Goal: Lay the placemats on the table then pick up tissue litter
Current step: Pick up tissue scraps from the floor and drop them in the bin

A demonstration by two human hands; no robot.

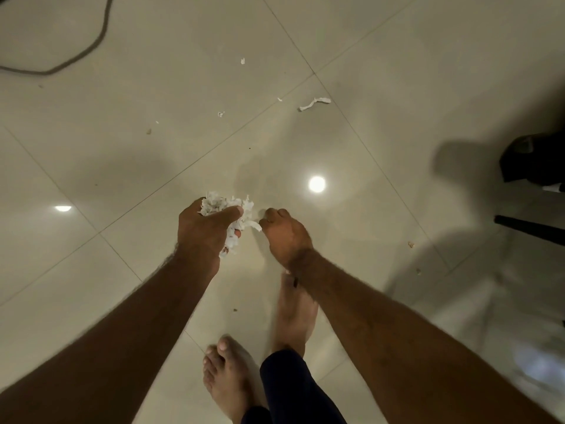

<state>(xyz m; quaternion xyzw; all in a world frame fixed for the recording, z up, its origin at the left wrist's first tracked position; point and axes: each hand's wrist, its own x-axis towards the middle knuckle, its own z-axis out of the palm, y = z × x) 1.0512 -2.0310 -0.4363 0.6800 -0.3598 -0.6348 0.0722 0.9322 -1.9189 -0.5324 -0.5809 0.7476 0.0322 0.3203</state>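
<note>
Fingers of left hand [204,231] clamp tissue wad [220,206]; right hand [284,237] curled beside it, grip unclear. Tissue strip [315,104] on floor [122,148].

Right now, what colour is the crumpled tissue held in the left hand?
White; the tissue wad shows best in the head view.

Shot from one wide-angle camera worn on the head, facing forward and steeply down onto the tiled floor [397,71]. Close over both outstretched forearms [137,316], with the left hand [204,231], its tissue wad [226,206] and the right hand [284,237] just below mid-frame. Straight down at the bottom edge, onto bare feet [226,377]. Farther ahead toward the top, as far as scattered tissue scraps [315,104] and a dark cable [46,72]. Curved tile seams at the margins. Cropped at the right edge through dark furniture [532,160].
</note>
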